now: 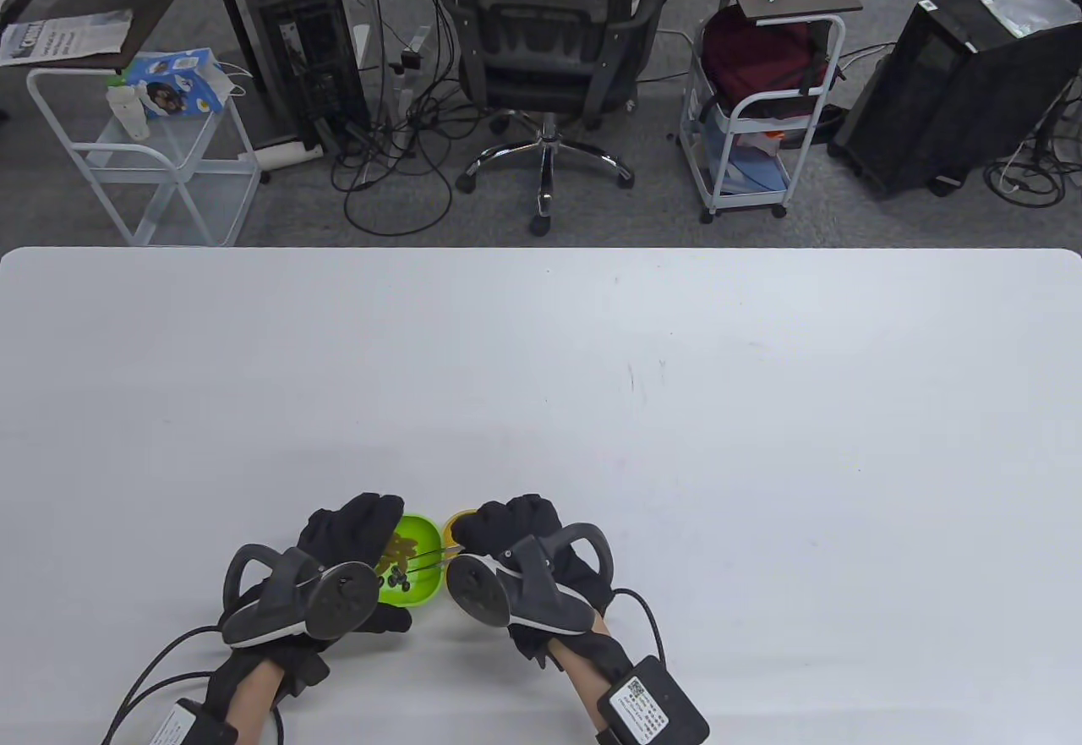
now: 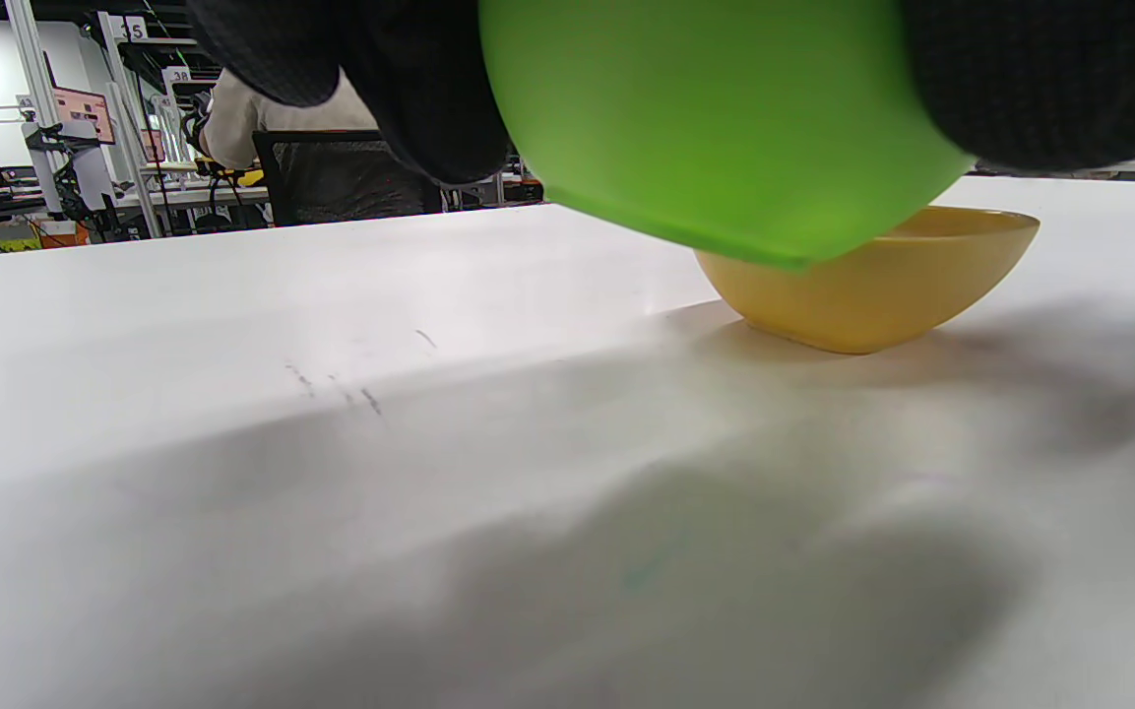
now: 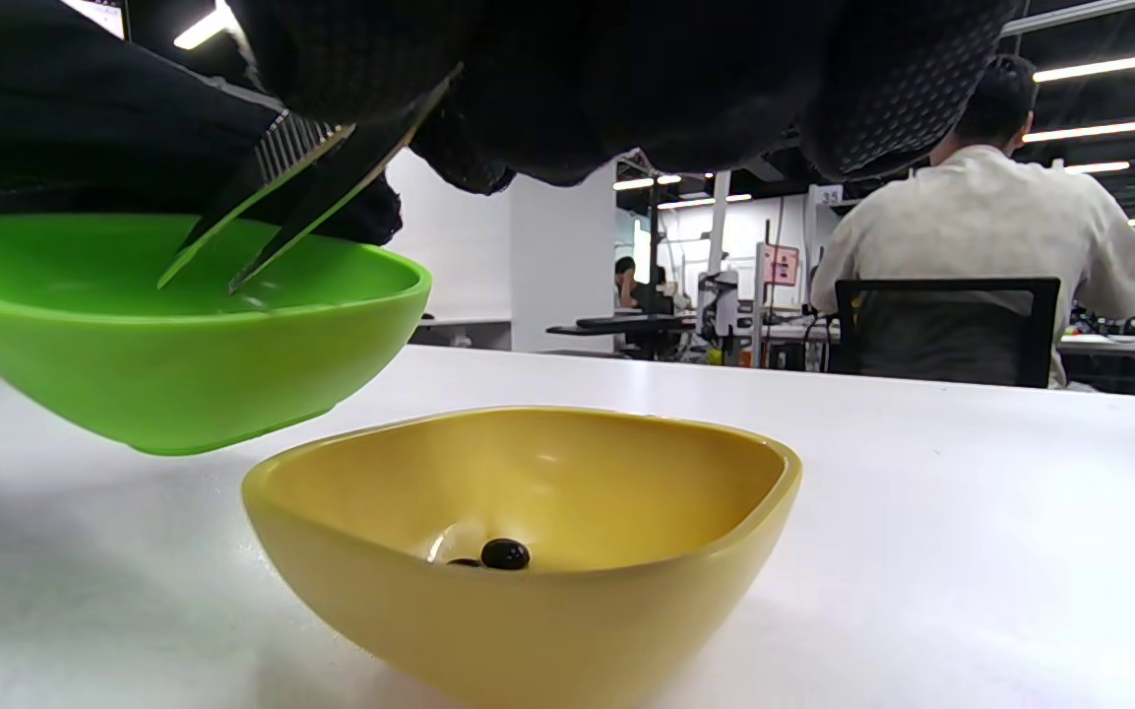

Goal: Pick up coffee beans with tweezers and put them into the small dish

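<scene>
My left hand (image 1: 347, 550) grips a green bowl (image 1: 412, 560) and holds it tilted above the table; several coffee beans (image 1: 397, 567) lie in it. The bowl also shows in the left wrist view (image 2: 725, 118) and the right wrist view (image 3: 163, 335). My right hand (image 1: 507, 529) holds metal tweezers (image 3: 301, 187) whose tips reach into the green bowl with a small gap between them. A yellow dish (image 3: 528, 551) stands on the table beside the green bowl, under my right hand, with a dark bean (image 3: 505, 553) in it. The dish also shows in the table view (image 1: 456, 521) and the left wrist view (image 2: 882, 286).
The white table (image 1: 676, 407) stretches far and wide around the bowls. Beyond its far edge stand an office chair (image 1: 549, 43), two white carts (image 1: 761, 102) and computer towers.
</scene>
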